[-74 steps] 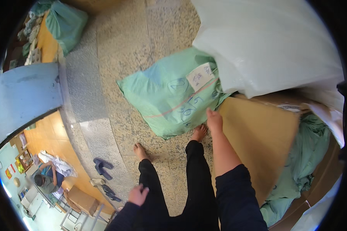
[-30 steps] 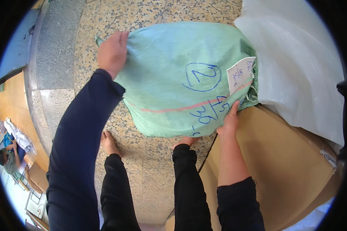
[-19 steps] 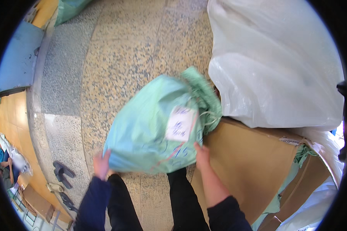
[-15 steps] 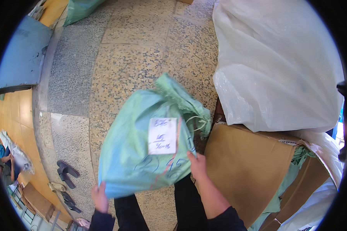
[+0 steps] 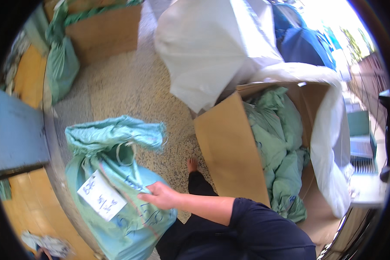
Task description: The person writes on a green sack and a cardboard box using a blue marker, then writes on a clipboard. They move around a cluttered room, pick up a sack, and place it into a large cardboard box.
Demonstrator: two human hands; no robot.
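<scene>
A stuffed green woven sack [image 5: 134, 234], its neck tied with white cord and folded over, is held up in front of me on the left. A white paper label [image 5: 102, 196] with handwriting is fixed to its side. My right hand [image 5: 159, 196] is closed on the sack's side, gripping a pinch of the fabric beside the label. My left hand does not show; the sack or the picture's edge hides it. To the right, a large open cardboard box [image 5: 229, 151] contains several similar green sacks [image 5: 277, 130].
White sheeting [image 5: 203, 47] covers a bulky pile beyond the box. At the far left stand another tied green sack [image 5: 61, 69] and a cardboard box [image 5: 104, 37]. A blue panel [image 5: 17, 130] borders the left side. Part of a person [image 5: 43, 253] shows at lower left.
My view has turned to the right, bringing the box's inside into sight. The sack has swung left and tilted, neck upward. My left hand has passed out of sight; the right keeps its grip.
</scene>
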